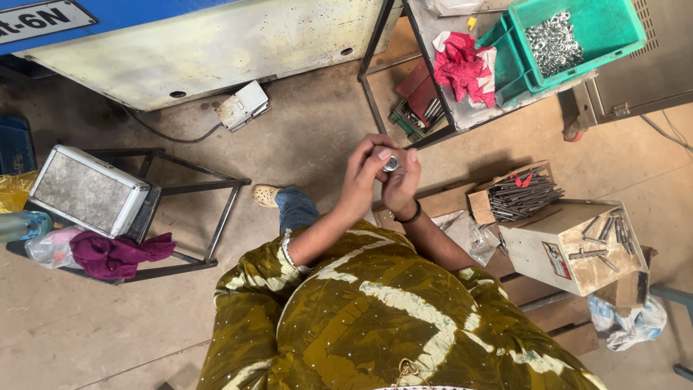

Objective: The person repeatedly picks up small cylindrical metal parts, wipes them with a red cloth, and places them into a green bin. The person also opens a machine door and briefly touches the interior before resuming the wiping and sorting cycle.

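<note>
olive patterned sleeve (317,238), hands (382,173) pinching small shiny metal part (390,163)

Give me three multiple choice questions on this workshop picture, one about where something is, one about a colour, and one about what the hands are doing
1. Where are the loose metal rings?
A. In the green crate
B. On the floor
C. On the grey case

2. What colour is the cloth beside the grey case?
A. Yellow
B. Purple
C. White

3. What are the left hand and right hand doing?
A. Resting apart on the knees
B. Lifting the crate
C. Pinching one small metal part together

Answers:
1. A, the shiny rings lie heaped inside the crate on the rack.
2. B, the crumpled cloth on the stand is purple.
3. C, both hands meet in front of the body with the part between the fingertips.
</note>
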